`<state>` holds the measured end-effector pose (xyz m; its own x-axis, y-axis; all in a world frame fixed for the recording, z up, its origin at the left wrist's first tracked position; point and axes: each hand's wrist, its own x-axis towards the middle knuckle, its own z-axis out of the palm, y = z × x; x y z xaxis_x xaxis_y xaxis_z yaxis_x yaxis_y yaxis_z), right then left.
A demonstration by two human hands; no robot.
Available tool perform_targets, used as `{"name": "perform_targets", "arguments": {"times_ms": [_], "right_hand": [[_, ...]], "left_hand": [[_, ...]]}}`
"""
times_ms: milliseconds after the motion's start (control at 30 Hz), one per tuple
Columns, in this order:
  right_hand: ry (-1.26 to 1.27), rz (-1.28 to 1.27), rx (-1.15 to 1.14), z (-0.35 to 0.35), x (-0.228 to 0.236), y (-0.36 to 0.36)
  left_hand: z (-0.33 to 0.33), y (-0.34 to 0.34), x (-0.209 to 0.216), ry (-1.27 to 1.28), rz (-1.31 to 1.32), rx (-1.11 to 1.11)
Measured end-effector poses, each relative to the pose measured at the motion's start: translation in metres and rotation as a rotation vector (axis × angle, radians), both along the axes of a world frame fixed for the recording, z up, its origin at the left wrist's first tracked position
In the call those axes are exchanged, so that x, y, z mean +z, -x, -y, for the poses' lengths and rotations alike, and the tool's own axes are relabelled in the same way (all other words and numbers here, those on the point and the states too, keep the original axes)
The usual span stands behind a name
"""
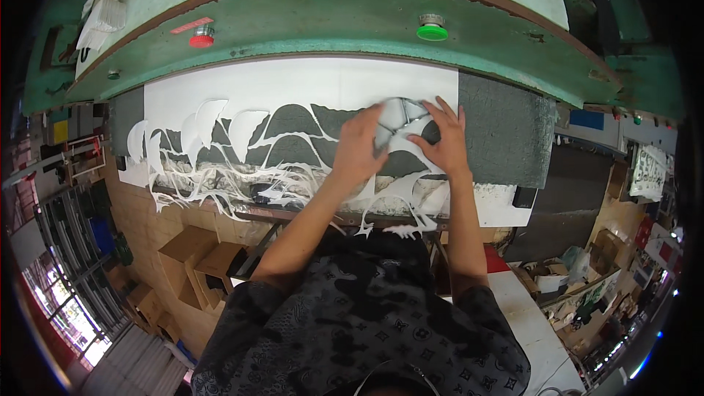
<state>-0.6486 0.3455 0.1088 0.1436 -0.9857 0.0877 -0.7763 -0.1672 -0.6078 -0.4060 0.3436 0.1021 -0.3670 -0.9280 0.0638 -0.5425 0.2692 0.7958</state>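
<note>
A white sheet (pixel 308 84) lies on the dark grey cutting pad (pixel 506 132) of a green press. Curved shapes have been cut out of it, leaving thin white strips (pixel 249 176) along the near edge. A grey metal cutting die (pixel 402 114) sits on the sheet's right part. My left hand (pixel 358 148) grips the die's left side. My right hand (pixel 444 139) grips its right side, fingers spread over the frame. Both hands hide the die's lower half.
The press head (pixel 330 22) arches over the sheet, with a red button (pixel 202 37) at left and a green button (pixel 432 29) at right. Cardboard boxes (pixel 194 249) stand on the floor at lower left. A cluttered white bench (pixel 543 323) sits at lower right.
</note>
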Motion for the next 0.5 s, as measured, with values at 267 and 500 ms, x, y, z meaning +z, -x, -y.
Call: {"name": "perform_targets", "arguments": {"times_ms": [267, 500], "right_hand": [[0.083, 0.178, -0.120, -0.007, -0.024, 0.010], [0.117, 0.168, -0.097, -0.005, -0.025, 0.014]], "left_hand": [[-0.022, -0.001, -0.020, 0.218, 0.042, 0.412], [-0.028, 0.004, -0.032, 0.249, -0.046, 0.459]]}}
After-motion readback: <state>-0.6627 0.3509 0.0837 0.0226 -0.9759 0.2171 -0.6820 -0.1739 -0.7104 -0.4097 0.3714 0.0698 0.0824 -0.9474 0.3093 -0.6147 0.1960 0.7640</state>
